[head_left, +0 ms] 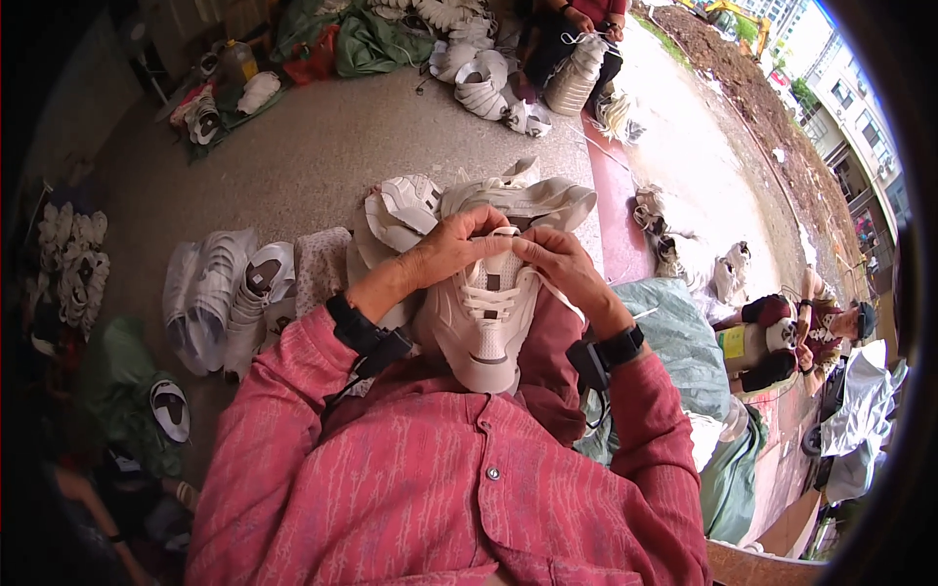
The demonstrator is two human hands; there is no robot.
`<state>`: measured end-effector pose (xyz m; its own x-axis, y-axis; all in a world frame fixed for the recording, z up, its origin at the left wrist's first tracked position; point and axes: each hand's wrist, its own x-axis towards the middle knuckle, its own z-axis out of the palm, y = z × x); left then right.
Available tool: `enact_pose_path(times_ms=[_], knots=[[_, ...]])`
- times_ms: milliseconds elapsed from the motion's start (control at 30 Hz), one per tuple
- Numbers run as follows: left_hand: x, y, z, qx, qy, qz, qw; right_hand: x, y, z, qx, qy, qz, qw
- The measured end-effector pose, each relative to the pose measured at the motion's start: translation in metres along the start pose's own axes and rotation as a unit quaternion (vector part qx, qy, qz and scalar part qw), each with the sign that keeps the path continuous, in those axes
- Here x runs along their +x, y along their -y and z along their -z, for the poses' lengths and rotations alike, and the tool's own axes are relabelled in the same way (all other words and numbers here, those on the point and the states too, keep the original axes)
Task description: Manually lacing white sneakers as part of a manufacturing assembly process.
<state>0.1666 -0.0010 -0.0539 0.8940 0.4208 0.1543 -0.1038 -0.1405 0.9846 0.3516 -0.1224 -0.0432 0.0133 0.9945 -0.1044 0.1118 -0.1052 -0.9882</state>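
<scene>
In my lap lies a white shoe upper (477,337), its toe toward me and its laces crossing in rows over the tongue. At its collar end my left hand (451,252) and my right hand (565,262) meet, fingertips pinched close together. Both seem to grip the white shoelace (559,296) near the top eyelets; a loose length of it curves down below my right hand. My fingers hide the exact hold. Just beyond my hands rest more white shoe uppers (559,200), one of them (408,200) by my left wrist.
White uppers in stacks (207,293) stand on the floor at my left. A green sack (674,327) bulges at my right elbow. Across the floor a person (578,59) handles a bundle of uppers. Another person (826,327) sits at the far right.
</scene>
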Motion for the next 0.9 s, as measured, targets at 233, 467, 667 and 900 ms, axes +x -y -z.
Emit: enact_pose_path(times_ms=[233,467,667,900], knots=[[0.002,-0.001,-0.008,-0.051,-0.040,0.023,0.998,-0.015,0.003,-0.005,0.060,-0.041,0.007,0.997],[-0.003,-0.023,-0.001,-0.035,0.003,0.053,0.998,-0.051,-0.005,0.001,-0.079,-0.139,-0.032,0.987],[-0.004,-0.016,0.006,-0.051,0.112,0.034,0.992,-0.057,0.017,-0.024,-0.090,-0.049,-0.012,0.995],[0.007,-0.008,0.007,-0.019,0.115,0.028,0.993,-0.067,0.032,-0.042,-0.312,0.036,0.213,0.925]])
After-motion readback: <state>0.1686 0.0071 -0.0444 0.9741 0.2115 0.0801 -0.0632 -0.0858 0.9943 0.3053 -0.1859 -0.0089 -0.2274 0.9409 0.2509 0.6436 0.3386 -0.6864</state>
